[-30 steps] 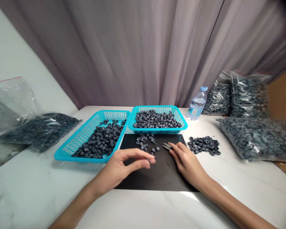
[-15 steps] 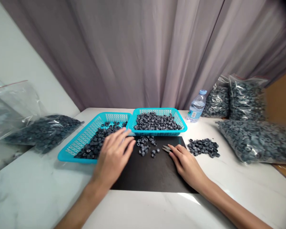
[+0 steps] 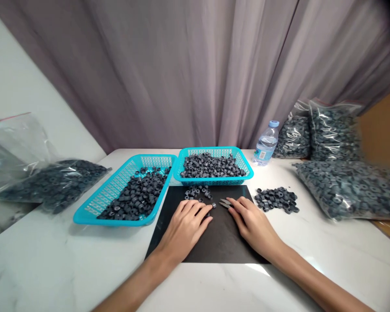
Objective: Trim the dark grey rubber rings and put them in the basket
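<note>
On the black mat (image 3: 221, 242), my left hand (image 3: 186, 225) rests palm down with fingers stretched out over a few dark grey plastic rings (image 3: 198, 190). One loose ring (image 3: 213, 205) lies right by its index fingertip. My right hand (image 3: 253, 221) is closed around small snips (image 3: 226, 203), their two pointed blades spread and facing left toward the rings. Their handles are hidden in the palm. To the right of the mat, a loose pile of similar grey pieces (image 3: 276, 200) sits on the white table.
Two turquoise baskets hold many grey pieces: a left basket (image 3: 87, 214) and a back basket (image 3: 214, 182). A water bottle (image 3: 265, 145) stands behind the pile. Filled plastic bags lie at the left (image 3: 68, 182) and right (image 3: 354, 186). A grey curtain (image 3: 182, 78) hangs behind the table.
My left hand has moved right, from beside the left basket onto the mat over the rings. My right hand stays in place with the snips.
</note>
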Demonstrator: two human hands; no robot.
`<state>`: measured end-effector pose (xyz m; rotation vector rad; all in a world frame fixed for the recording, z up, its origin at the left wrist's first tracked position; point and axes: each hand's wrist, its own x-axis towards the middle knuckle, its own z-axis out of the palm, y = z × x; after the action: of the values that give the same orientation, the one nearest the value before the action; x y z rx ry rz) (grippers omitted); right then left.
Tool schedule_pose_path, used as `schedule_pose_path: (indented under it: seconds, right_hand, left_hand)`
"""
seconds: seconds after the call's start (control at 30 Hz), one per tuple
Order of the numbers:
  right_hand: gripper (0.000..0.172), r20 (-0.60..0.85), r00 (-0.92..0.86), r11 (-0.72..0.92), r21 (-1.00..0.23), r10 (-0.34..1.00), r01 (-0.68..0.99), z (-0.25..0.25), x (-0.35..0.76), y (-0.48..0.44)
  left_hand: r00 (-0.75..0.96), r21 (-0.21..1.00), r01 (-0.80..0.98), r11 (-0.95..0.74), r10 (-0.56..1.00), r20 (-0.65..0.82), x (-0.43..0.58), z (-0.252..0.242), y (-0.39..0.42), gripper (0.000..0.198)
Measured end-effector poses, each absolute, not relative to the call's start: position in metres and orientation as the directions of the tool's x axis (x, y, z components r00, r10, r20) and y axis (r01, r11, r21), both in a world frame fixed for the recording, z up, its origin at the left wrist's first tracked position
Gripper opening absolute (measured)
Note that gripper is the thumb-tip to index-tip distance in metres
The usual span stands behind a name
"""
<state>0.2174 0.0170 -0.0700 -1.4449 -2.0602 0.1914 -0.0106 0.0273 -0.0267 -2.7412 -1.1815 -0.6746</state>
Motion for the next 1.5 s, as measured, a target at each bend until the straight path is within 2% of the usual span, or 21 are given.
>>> schedule_pose_path:
  seconds: [0.17,0.4,0.47,0.57,0.63,0.7,0.77,0.83,0.93,1.1,1.4,1.5]
  right_hand:
    - [0.035,0.424,-0.22,0.413,-0.441,0.879,0.797,-0.07,0.217,0.017]
    - [0.034,0.414,-0.195,0.397,-0.482,0.889,0.781,-0.069,0.217,0.016]
    - [0.03,0.419,-0.163,0.392,-0.549,0.893,0.738,-0.066,0.217,0.015]
    - [0.029,0.353,-0.099,0.342,-0.737,0.93,0.583,-0.055,0.214,0.009]
    - [0.036,0.177,-0.151,0.222,-0.9,0.973,0.375,-0.047,0.21,0.004]
    - [0.041,0.046,-0.264,0.091,-0.983,0.963,0.158,-0.041,0.206,-0.001]
    - [0.043,0.016,-0.327,0.024,-0.999,0.945,0.021,-0.037,0.202,-0.004]
    - [0.043,-0.013,-0.342,-0.032,-0.998,0.94,-0.05,-0.035,0.2,-0.004]
    - [0.044,-0.052,-0.312,-0.084,-0.992,0.949,-0.09,-0.035,0.2,-0.002]
    - [0.042,-0.045,-0.316,-0.074,-0.994,0.948,-0.082,-0.035,0.204,-0.001]
    - [0.036,-0.043,-0.305,-0.081,-0.99,0.951,-0.112,-0.035,0.208,0.001]
    - [0.035,-0.047,-0.313,-0.091,-0.987,0.948,-0.129,-0.035,0.209,0.001]
  left_hand:
    - [0.594,0.087,0.728,-0.68,0.689,0.414,-0.012,-0.027,0.024,0.023]
    - [0.594,0.177,0.687,-0.705,0.685,0.421,-0.017,-0.025,0.027,0.02]
    - [0.6,0.227,0.654,-0.721,0.678,0.425,-0.017,-0.023,0.026,0.017]
    - [0.613,0.322,0.571,-0.755,0.653,0.445,-0.018,-0.021,0.023,0.016]
    - [0.614,0.41,0.493,-0.767,0.641,0.461,-0.017,-0.021,0.019,0.018]
    - [0.579,0.529,0.425,-0.735,0.67,0.465,-0.014,-0.022,0.015,0.02]
    - [0.51,0.626,0.383,-0.679,0.721,0.47,-0.012,-0.023,0.011,0.018]
    - [0.454,0.667,0.362,-0.651,0.748,0.484,-0.009,-0.023,0.009,0.016]
    - [0.431,0.695,0.347,-0.629,0.765,0.478,-0.005,-0.02,0.007,0.015]
    - [0.434,0.745,0.304,-0.594,0.782,0.446,-0.003,-0.015,0.005,0.02]
    - [0.422,0.684,0.351,-0.639,0.76,0.494,-0.006,-0.017,0.003,0.024]
    - [0.442,0.656,0.381,-0.651,0.752,0.489,-0.007,-0.018,0.004,0.019]
